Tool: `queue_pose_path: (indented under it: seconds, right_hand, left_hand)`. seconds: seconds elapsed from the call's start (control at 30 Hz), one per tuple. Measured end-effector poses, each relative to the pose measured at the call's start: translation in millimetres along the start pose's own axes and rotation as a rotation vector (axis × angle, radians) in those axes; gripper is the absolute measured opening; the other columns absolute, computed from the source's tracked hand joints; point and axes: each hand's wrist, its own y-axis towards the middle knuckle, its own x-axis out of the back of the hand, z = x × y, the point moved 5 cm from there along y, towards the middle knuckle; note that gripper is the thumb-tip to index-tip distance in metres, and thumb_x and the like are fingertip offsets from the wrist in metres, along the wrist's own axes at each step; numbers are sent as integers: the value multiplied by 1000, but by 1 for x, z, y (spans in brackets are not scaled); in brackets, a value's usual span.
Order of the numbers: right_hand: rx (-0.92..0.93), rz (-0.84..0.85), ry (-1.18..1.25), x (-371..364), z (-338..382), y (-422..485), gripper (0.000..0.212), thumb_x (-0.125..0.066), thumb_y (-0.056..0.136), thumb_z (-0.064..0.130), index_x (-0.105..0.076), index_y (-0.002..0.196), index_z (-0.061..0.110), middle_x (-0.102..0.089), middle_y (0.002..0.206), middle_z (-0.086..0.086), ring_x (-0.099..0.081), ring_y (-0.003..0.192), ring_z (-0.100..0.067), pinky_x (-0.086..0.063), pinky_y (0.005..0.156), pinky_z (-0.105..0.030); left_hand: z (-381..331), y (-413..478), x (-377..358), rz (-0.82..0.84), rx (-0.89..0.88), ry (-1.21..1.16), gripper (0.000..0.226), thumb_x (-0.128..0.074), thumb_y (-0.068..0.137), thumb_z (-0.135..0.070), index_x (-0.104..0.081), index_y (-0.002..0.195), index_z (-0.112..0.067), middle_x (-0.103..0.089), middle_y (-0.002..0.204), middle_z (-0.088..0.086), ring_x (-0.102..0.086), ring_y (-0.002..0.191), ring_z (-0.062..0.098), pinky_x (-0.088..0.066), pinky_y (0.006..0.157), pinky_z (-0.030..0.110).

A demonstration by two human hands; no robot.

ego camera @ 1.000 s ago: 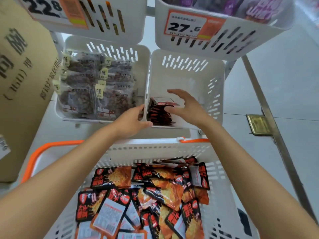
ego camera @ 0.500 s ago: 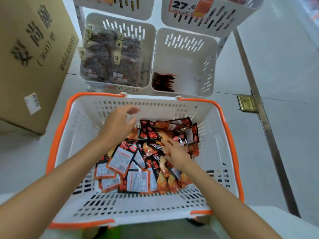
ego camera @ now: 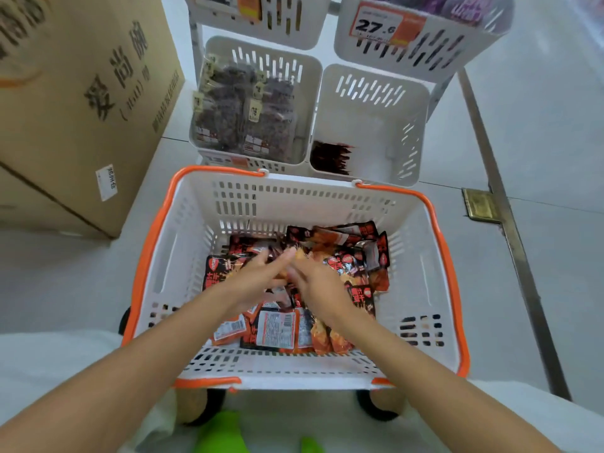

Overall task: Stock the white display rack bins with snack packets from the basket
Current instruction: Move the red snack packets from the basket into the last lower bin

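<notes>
Two hands are sunk into the basket [ego camera: 438,243], and the step in hand is judged to be the gathering of a fresh batch of snack packets [ego camera: 277,328]. At the far left a large cardboard box [ego camera: 81,103] is seen on the floor, clear of the work. Next to it, the lower left bin [ego camera: 307,103] of the white rack is filled with clear bags of dark snacks [ego camera: 242,116]. The left hand [ego camera: 251,279] is laid on the packet heap with fingers stretched toward the middle; whether anything is pinched cannot be told through the blur. The right hand [ego camera: 317,282] is brought against it, fingertips meeting over an orange packet, and its grip is likewise not made out. Further right, the lower right bin [ego camera: 392,138] is shown nearly bare, with only a short row of red packets [ego camera: 330,156] stood at its near left corner. For the next move, a bundle would need to be squared up, lifted over the basket's far wall and set beside that row, edges aligned. Compared with half a second ago, the left hand has been dropped from above the heap onto it, and both hands have been drawn together; a second ago they were at the lower right bin.
</notes>
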Motion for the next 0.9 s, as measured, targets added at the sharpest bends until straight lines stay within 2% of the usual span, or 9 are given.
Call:
queue_pose_path:
  seconds: [0.07,0.13,0.27,0.4,0.53,0.67,0.77,0.83,0.9]
  right_hand:
    - [128,187,0,-10,28,-6,29,-53,99,35,-67,118,18,-69,116,-4,-62,101,-18,-50,95,-39]
    - [104,287,65,-7,31,-4,32,-55,98,36,-67,123,19,-64,129,-2,-58,116,-16,-43,106,-34]
    - [-201,-8,74,18,-24,31,38,-66,92,29,-64,127,13,-63,130,-2,-56,122,-17,-43,105,-32]
    - [-386,261,-119,-25,-75,53,87,-71,84,50,-30,153,16,-32,157,-14,-32,143,-32,-31,116,-42]
    - [-202,422,-394,-62,-85,56,79,-54,97,47,-8,158,26,-24,159,-16,-37,138,-37,-38,109,-44]
    - [-112,129,-388,-30,-64,57,45,-31,106,36,-31,151,30,-65,119,-14,-64,99,-38,-53,76,-47]
    - [21,-75,-278,-2,-22,45,43,-36,105,33,-38,148,30,-72,98,-7,-67,80,-31,-54,62,-45]
    - [229,19,-245,-1,14,33,49,-45,102,39,-38,150,29,-66,123,-5,-64,101,-25,-56,77,-43]
    - [259,210,-136,-4,33,19,60,-47,97,53,-37,150,29,-47,146,-3,-47,127,-21,-44,103,-41]
  left_hand:
    - [8,11,8,-157,-18,-173,71,-68,92,-30,-31,149,-11,-58,135,14,-73,84,17,-59,68,35]
    - [15,16,31,-353,-25,-224,51,-65,93,-10,-42,139,-4,-66,114,21,-71,66,18,-56,52,31]
    - [14,17,70,-421,-65,-218,37,-62,95,-6,-51,130,-3,-66,120,21,-70,94,31,-59,80,47]
    - [8,8,82,-416,-107,-178,28,-56,100,-12,-53,127,-7,-66,120,19,-66,106,34,-54,91,49]
    - [12,6,88,-396,-116,-178,25,-50,103,-18,-55,128,-13,-69,117,16,-68,104,34,-53,93,53]
    - [14,6,85,-392,-125,-237,35,-50,103,-30,-50,134,-13,-69,117,16,-70,101,33,-52,94,57]
    - [13,8,71,-280,-78,-281,76,-61,82,-63,-44,142,-18,-67,125,14,-67,111,34,-47,100,61]
    - [1,5,52,-175,-75,-324,76,-60,80,-65,-50,137,-15,-69,121,16,-68,110,34,-56,89,54]
    - [-6,6,46,-195,-78,-405,53,-63,92,-45,-50,133,-12,-73,108,15,-73,92,27,-60,68,42]
